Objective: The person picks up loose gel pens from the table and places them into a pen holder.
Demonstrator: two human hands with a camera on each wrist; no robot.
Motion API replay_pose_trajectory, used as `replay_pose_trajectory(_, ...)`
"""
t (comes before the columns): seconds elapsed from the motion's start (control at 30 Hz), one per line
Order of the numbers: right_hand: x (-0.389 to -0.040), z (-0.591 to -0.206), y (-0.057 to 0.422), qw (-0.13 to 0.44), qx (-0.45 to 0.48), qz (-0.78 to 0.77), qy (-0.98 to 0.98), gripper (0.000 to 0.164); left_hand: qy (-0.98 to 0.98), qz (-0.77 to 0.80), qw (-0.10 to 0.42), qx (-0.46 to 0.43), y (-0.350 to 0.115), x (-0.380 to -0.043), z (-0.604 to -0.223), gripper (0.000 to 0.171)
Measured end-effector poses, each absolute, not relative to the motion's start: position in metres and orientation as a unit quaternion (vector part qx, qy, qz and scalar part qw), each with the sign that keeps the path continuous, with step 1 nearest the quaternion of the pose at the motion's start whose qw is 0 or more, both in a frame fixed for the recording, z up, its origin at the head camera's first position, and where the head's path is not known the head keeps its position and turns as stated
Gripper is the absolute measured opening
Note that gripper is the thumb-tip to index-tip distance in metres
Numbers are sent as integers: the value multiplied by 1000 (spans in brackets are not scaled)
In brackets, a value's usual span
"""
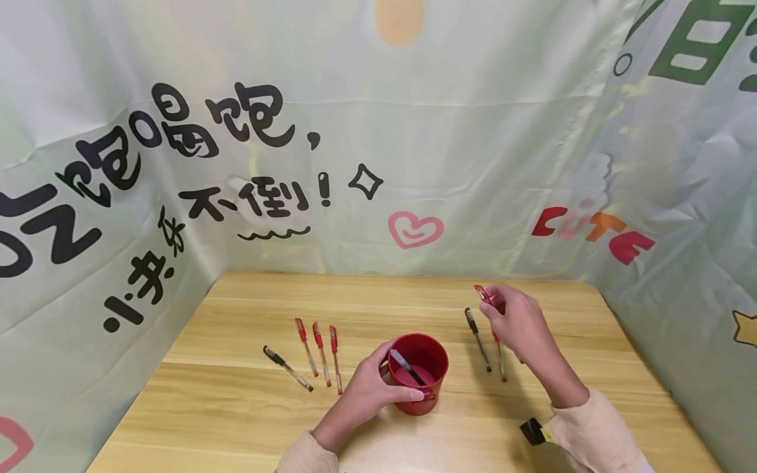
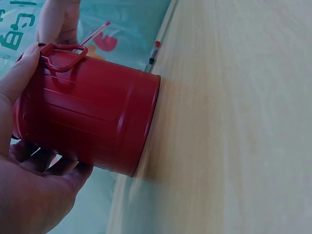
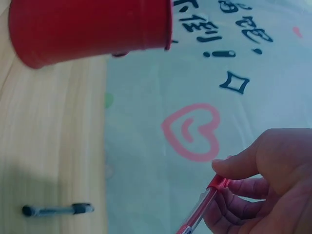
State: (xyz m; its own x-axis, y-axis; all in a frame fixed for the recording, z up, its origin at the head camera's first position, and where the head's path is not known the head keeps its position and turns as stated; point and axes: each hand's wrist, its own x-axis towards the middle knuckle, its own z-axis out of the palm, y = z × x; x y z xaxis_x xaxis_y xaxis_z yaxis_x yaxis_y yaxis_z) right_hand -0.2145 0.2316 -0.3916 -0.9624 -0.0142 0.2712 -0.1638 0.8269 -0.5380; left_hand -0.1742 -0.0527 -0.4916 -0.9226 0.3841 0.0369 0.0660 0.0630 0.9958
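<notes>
My left hand (image 1: 369, 387) grips a red cup (image 1: 418, 404) with a small side handle (image 2: 66, 58), thumb over the rim near that handle and fingers around the far side. The cup stands upright on the table. One pen (image 1: 408, 368) with a dark lower end leans inside it. To the right, my right hand (image 1: 514, 318) pinches a red pen (image 3: 201, 209) above the table, thumb against fingers. Below that hand lie a black pen (image 1: 478, 338) and another red pen (image 1: 501, 358), partly hidden by the hand.
Left of the cup lie several red-capped pens, the nearest one (image 1: 336, 358) beside the left hand, and a black pen (image 1: 288, 368). Printed cloth walls (image 1: 355, 118) stand behind and beside the wooden table (image 1: 225, 427). A small black object (image 1: 532, 431) sits at the right sleeve.
</notes>
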Motion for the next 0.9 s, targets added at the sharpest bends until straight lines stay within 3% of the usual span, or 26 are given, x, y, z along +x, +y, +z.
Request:
replay_pose_trajectory(0.33,-208,-380,216,139,62,327,-933,26,725,661,119,151,-53,-173,-489,89)
replay_pose_trajectory(0.9,-193,-371,187,212,123,376,-893,22,729,657,120,151,-53,-173,-491,88)
